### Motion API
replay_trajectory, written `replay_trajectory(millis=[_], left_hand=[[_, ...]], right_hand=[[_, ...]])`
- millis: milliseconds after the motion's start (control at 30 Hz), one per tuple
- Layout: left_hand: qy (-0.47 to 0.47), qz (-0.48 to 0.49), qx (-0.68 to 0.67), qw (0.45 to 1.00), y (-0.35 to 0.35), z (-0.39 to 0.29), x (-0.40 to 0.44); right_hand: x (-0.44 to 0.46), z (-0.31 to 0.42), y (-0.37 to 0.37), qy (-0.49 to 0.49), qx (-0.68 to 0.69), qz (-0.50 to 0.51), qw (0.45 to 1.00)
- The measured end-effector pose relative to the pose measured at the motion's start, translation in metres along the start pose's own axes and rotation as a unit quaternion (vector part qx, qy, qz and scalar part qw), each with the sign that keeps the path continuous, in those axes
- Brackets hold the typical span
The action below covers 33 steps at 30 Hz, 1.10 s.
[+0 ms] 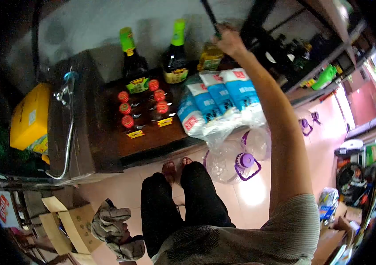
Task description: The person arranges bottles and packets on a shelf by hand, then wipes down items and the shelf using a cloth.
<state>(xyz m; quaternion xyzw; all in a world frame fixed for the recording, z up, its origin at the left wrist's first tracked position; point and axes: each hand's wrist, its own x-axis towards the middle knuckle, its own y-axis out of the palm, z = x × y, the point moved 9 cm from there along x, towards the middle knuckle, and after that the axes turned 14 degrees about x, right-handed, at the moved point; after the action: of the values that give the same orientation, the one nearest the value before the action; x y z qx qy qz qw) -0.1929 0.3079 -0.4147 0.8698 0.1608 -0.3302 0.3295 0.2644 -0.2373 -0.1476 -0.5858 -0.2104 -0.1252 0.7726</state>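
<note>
Tiled floor (252, 194) before shelf edge (152, 152), right hand (231, 42) near yellow bottle (209, 61)

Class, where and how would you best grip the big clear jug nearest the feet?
Probably by the purple handle, hooking fingers through its open loop from above. The jug seems to stand upright on the floor, the loop sticking out beside its cap.

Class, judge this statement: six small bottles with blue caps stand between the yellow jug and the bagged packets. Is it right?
Not quite: the head view shows red caps, not blue. Six small bottles do stand between the yellow jug and the bagged packets.
</note>
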Motion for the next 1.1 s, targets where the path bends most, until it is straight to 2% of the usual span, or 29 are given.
replay_trajectory(millis=[33,100,133,167,200,267,300,333,367,400,467,500,533,567,633,700,733,800,867,967,1067,1100], left_hand=[[-0.002,0.021,0.004,1.0,0.006,0.0,0.0],[-0.007,0.078,0.013,0.997,0.023,0.0,0.001],[-0.012,0.114,0.02,0.993,0.037,0.002,0.003],[-0.019,0.158,0.024,0.987,0.056,0.005,0.005],[-0.026,0.203,0.031,0.978,0.078,0.008,0.006],[-0.046,0.295,0.048,0.953,0.128,0.018,0.006],[-0.055,0.336,0.056,0.939,0.152,0.025,0.003],[-0.061,0.369,0.063,0.925,0.175,0.031,-0.004],[-0.064,0.398,0.069,0.913,0.194,0.036,-0.013],[-0.063,0.425,0.071,0.9,0.212,0.041,-0.024],[-0.044,0.465,0.077,0.881,0.246,0.041,-0.058],[-0.012,0.471,0.087,0.878,0.264,0.038,-0.081],[0.11,0.401,0.218,0.883,0.255,0.034,-0.065],[0.231,0.317,0.341,0.855,0.243,0.029,-0.041],[0.212,0.285,0.332,0.874,0.241,0.03,-0.047],[0.174,0.283,0.291,0.897,0.248,0.037,-0.061],[0.145,0.294,0.255,0.91,0.251,0.04,-0.072],[0.175,0.314,0.319,0.877,0.25,0.034,-0.086],[0.215,0.3,0.377,0.85,0.235,0.025,-0.086],[0.074,0.195,0.248,0.946,0.218,0.037,-0.09],[0.17,0.14,0.273,0.936,0.195,0.025,-0.086],[0.149,0.121,0.234,0.953,0.193,0.029,-0.094]], right_hand=[[-0.016,0.025,-0.016,-0.01,0.014,-0.006,1.0],[-0.063,0.1,-0.063,-0.127,0.118,-0.104,0.979],[-0.086,0.124,-0.066,-0.155,0.183,-0.128,0.962],[-0.107,0.158,-0.065,-0.179,0.258,-0.065,0.947],[-0.14,0.195,-0.074,-0.252,0.343,-0.043,0.904],[-0.195,0.24,-0.063,-0.157,0.525,0.064,0.834],[-0.222,0.262,-0.051,-0.151,0.545,0.107,0.818],[-0.252,0.283,-0.036,-0.112,0.597,0.229,0.761],[-0.276,0.293,-0.04,-0.119,0.643,0.198,0.73],[-0.3,0.304,-0.041,-0.081,0.63,0.319,0.703],[-0.326,0.286,-0.021,0.042,0.669,0.293,0.681],[-0.334,0.27,-0.016,0.081,0.721,0.251,0.641],[-0.342,0.256,-0.017,0.12,0.769,0.208,0.593],[-0.355,0.249,-0.019,0.142,0.768,0.207,0.589],[-0.374,0.251,-0.026,0.113,0.762,0.186,0.611],[-0.392,0.258,-0.015,0.109,0.785,0.185,0.58],[-0.394,0.26,-0.02,0.103,0.783,0.18,0.587],[-0.403,0.265,-0.045,0.072,0.793,0.156,0.584],[-0.412,0.274,-0.046,0.047,0.771,0.152,0.617],[-0.425,0.303,-0.047,0.01,0.675,0.157,0.72],[-0.434,0.328,-0.044,-0.019,0.605,0.125,0.786],[-0.435,0.328,-0.045,0.009,0.637,0.121,0.761]])
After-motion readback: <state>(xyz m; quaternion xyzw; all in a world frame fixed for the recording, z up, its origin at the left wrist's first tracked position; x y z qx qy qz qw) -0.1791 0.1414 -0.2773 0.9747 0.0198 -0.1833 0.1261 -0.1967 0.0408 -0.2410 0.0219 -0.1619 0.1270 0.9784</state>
